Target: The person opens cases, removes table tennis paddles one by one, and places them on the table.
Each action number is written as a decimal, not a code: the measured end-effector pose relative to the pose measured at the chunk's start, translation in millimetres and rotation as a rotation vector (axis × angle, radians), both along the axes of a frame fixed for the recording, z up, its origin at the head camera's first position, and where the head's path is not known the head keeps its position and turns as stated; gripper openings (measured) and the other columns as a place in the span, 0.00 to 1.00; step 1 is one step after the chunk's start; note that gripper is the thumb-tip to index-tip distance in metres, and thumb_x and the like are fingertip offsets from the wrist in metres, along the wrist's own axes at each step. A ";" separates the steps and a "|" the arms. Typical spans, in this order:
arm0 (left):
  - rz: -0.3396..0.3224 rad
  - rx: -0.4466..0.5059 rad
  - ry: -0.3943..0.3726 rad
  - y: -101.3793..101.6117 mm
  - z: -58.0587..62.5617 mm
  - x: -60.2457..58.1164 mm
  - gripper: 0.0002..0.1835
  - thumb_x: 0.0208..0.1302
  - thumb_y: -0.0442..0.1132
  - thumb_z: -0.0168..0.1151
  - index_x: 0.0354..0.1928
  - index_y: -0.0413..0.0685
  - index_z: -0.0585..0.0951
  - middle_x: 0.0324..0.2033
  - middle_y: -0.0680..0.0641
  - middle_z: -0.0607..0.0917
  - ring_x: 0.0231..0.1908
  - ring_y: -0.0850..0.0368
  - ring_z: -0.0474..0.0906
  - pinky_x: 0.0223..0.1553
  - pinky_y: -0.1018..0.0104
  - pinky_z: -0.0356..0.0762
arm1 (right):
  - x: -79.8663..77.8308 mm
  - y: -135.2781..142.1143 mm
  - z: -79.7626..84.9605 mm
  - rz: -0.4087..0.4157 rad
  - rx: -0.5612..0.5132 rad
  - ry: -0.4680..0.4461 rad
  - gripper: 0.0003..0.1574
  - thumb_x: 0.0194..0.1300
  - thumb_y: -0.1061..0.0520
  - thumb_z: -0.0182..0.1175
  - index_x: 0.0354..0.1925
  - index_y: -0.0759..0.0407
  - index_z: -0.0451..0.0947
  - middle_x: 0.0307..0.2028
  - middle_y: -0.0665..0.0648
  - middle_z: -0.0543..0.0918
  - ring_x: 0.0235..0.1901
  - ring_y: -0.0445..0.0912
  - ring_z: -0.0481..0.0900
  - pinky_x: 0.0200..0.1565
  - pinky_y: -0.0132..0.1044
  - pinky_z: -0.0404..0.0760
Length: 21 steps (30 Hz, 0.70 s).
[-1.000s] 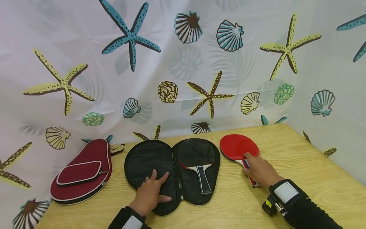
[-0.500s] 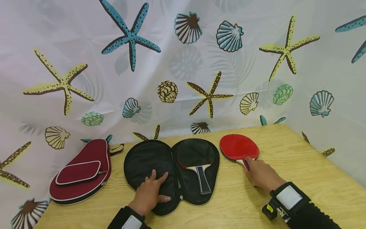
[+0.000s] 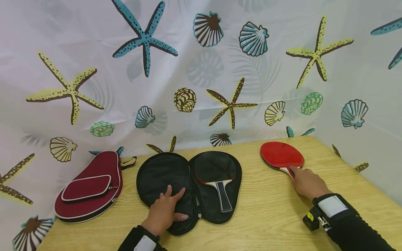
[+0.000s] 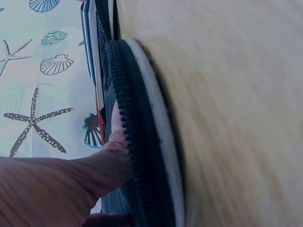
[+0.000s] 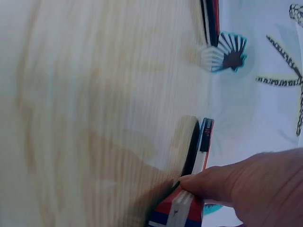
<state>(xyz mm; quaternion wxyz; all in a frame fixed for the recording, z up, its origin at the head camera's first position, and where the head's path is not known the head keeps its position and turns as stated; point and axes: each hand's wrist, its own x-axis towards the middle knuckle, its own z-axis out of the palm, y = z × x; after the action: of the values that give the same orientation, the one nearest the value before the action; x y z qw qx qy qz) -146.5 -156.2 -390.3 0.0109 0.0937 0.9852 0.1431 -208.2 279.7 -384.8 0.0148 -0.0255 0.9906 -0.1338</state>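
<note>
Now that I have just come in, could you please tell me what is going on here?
A person's right hand grips a red-faced paddle by its handle, toward the right of the wooden table. Their left hand, fingers spread, rests on the left half of an open black case, and a black-faced paddle lies in the right half. A maroon case lies at the far left.

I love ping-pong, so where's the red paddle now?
The red paddle is in the head view's right half, held by the right hand, right of the open black case.
</note>
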 end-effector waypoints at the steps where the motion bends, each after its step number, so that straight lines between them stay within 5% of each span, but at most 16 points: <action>1: 0.001 -0.001 -0.001 -0.4 -0.2 -0.3 0.44 0.46 0.50 0.78 0.70 0.51 0.75 0.67 0.23 0.67 0.57 0.18 0.71 0.46 0.33 0.78 | -1.9 4.0 0.4 -0.008 0.008 -0.010 0.28 0.68 0.65 0.54 0.63 0.75 0.66 0.33 0.73 0.77 0.28 0.59 0.75 0.27 0.48 0.76; 8: 0.002 -0.002 -0.004 -2.4 -2.8 -0.1 0.45 0.46 0.51 0.78 0.70 0.52 0.75 0.67 0.23 0.67 0.57 0.18 0.71 0.45 0.33 0.78 | -13.3 28.0 -1.5 -0.029 0.051 -0.010 0.30 0.69 0.64 0.56 0.64 0.76 0.64 0.43 0.82 0.77 0.39 0.70 0.78 0.35 0.61 0.80; 21: 0.002 0.003 -0.010 -2.3 0.1 1.3 0.44 0.47 0.51 0.78 0.70 0.52 0.75 0.67 0.24 0.68 0.57 0.18 0.71 0.46 0.32 0.78 | -25.2 73.9 -10.0 -0.088 0.043 0.036 0.31 0.68 0.63 0.56 0.64 0.76 0.63 0.42 0.83 0.76 0.38 0.73 0.77 0.36 0.65 0.79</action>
<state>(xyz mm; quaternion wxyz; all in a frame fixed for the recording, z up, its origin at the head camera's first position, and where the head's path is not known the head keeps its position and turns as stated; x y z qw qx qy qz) -145.2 -158.6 -390.2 0.0155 0.0920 0.9850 0.1451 -233.4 353.6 -394.7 -0.0083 0.0161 0.9935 -0.1127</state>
